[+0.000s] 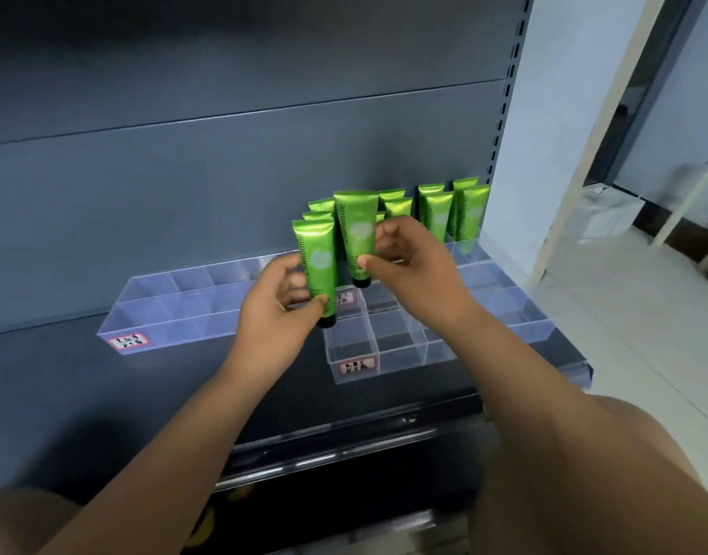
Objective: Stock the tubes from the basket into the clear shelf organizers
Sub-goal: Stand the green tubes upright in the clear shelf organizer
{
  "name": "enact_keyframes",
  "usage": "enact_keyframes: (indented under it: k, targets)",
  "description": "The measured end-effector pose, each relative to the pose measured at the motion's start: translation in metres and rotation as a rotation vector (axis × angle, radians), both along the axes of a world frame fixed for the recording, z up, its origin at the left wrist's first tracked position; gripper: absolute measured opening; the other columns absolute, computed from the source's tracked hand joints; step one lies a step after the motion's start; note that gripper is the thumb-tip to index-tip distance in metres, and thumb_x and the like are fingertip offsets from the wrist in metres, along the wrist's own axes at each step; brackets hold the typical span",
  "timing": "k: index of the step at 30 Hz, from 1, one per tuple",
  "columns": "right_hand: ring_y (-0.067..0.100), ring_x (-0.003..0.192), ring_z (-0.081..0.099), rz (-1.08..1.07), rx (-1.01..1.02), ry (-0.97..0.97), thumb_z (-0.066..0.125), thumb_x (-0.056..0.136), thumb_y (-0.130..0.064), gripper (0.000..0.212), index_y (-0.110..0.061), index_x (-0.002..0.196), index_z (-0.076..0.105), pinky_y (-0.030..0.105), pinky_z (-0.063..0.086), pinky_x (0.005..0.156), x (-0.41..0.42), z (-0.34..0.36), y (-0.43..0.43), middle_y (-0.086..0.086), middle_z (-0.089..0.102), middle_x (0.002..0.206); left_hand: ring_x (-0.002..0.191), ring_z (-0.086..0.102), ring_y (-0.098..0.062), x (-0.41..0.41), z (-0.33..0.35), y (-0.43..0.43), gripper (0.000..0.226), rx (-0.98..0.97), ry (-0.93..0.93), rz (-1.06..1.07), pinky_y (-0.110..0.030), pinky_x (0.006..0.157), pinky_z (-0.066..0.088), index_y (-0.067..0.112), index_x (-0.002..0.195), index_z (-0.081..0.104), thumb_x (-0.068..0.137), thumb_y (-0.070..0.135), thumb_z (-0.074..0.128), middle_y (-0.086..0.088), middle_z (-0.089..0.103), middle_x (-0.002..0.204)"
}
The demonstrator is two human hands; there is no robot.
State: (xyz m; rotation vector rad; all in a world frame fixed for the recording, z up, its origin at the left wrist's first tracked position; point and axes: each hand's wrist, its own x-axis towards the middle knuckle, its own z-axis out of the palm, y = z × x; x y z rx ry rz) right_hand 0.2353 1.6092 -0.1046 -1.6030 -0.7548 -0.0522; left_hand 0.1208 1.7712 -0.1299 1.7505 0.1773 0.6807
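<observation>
Left hand (282, 302): fingers and thumb curled round the bottom end of a green tube, pinching it just above the black cap

Left tube (318, 266): upright, cap down, "Chamomile" lettering running up the side. It hangs about where the two organizers meet; can't tell if the cap touches anything

Right hand (408, 262): thumb in front, fingers behind, gripping a second green tube round its lower half

Right tube (356, 234): also upright and cap down, just beside the left one and a bit further back, cap over the right organizer's compartments

Stocked tubes (438, 218): a bunch of the same green tubes standing cap down in the back rows of the right organizer, running out to its right end

Left organizer (164, 310): clear plastic tray split into compartments, left of the hands

Right organizer (384, 346): same kind of clear tray — front compartments show under the right wrist

Label stickers (128, 341): small red-edged ones, one on each tray's front left corner, print too blurry to read

Shelf (84, 374): dark grey metal, both trays side by side on it

Floor (644, 314): pale tiles off to the right
</observation>
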Motion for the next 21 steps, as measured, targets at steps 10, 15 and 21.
enact_keyframes:
  k: [10,15,21]
  targets:
    - [0.014,0.08,0.066,-0.248,0.019,0.047,0.079,0.084,-0.011,0.023,-0.015,0.095,0.06,0.029,0.056,0.075,0.081,0.006,-0.048,-0.002,0.066,0.086,0.085,0.058,-0.005,0.101,0.015,-0.047,0.049,0.1,-0.009,0.037,-0.021,0.082,0.052,0.029,0.118,0.053,0.086,-0.001,0.076,0.008,0.053,0.089]
    - [0.014,0.078,0.067,-0.313,-0.103,0.045,0.08,0.082,-0.019,0.024,-0.022,0.094,0.059,0.039,0.057,0.081,0.112,-0.004,-0.061,-0.006,0.068,0.085,0.091,0.062,-0.012,0.141,0.004,-0.07,0.05,0.182,0.059,0.098,-0.035,0.089,0.055,0.026,0.125,0.054,0.086,0.004,0.076,0.009,0.055,0.09]
    - [0.017,0.082,0.067,-0.318,-0.16,0.063,0.081,0.08,-0.018,0.026,-0.016,0.097,0.061,0.035,0.057,0.079,0.126,-0.012,-0.064,0.0,0.07,0.088,0.089,0.062,-0.013,0.154,-0.009,-0.084,0.042,0.345,0.08,0.167,-0.036,0.084,0.056,0.024,0.116,0.055,0.085,0.002,0.074,0.02,0.055,0.094]
